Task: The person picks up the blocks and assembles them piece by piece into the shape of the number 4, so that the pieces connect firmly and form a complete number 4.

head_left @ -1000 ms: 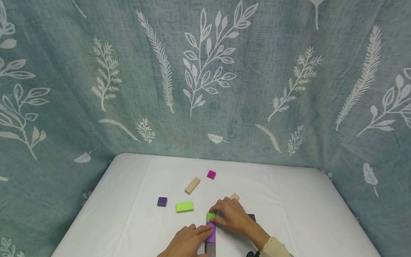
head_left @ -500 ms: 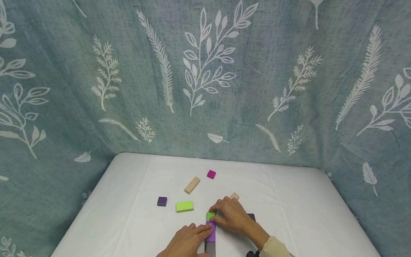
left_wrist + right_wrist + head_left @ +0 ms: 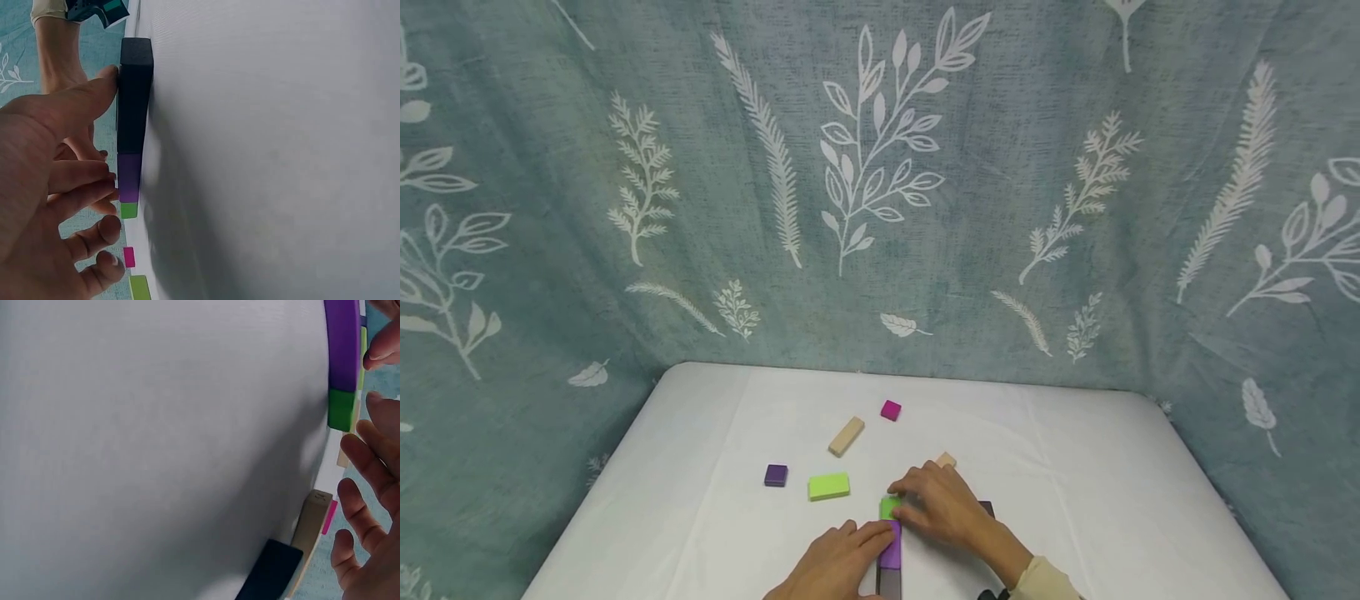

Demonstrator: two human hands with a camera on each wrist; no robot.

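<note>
In the head view a row of blocks runs toward me: a small green block [image 3: 890, 507] at the far end, a purple block [image 3: 891, 546], then a dark block [image 3: 889, 582]. My left hand [image 3: 838, 560] lies along the row's left side, fingertips on the purple block and the thumb at the dark block [image 3: 134, 97] in the left wrist view. My right hand [image 3: 942, 506] pinches the green block [image 3: 341, 410], index finger at its far end and thumb on its near right side.
On the white table [image 3: 715, 500] lie a lime block [image 3: 829, 487], a dark purple block [image 3: 776, 476], a wooden block [image 3: 847, 437] and a magenta block [image 3: 891, 410]. Another wooden block [image 3: 946, 460] and a dark block [image 3: 987, 507] are partly hidden by my right hand and wrist.
Both hands keep their places on the block row. Only the head view has shifted slightly.
</note>
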